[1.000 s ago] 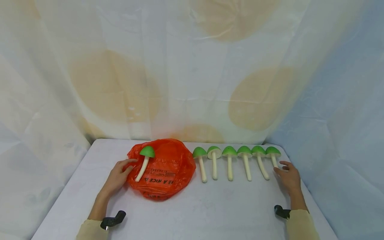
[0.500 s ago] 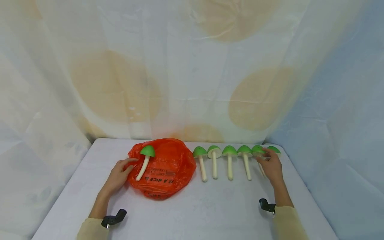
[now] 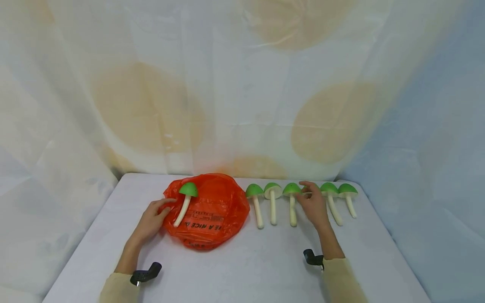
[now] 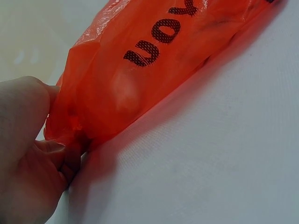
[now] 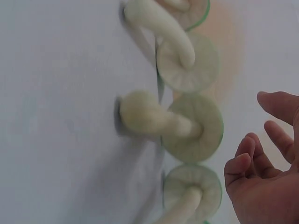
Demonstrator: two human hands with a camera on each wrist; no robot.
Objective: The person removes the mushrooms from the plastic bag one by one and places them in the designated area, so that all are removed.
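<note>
A thin red plastic bag (image 3: 223, 210) with black print lies spread on the left part of the table. My left hand (image 3: 151, 219) pinches its left edge; in the left wrist view, thumb and fingers close on the crumpled plastic (image 4: 70, 112). A toy mushroom (image 3: 185, 204) with a green cap and white stem lies over the bag's left side. My right hand (image 3: 313, 206), fingers loosely bent and holding nothing, hovers at the row of similar mushrooms and mostly hides one of them. Nearest to its left is a mushroom (image 3: 292, 210); the right wrist view shows their pale undersides, including one mushroom (image 5: 196, 133).
The row continues with a mushroom (image 3: 257, 212) beside the bag and a mushroom (image 3: 347, 190) at the far right. They lie along the back of the white table (image 3: 242, 269). A pale curtain (image 3: 242, 105) with tan patches hangs behind it.
My right hand has moved left along the row, from the far-right mushroom to about the row's middle. The mushrooms, the bag and my left hand stay in place.
</note>
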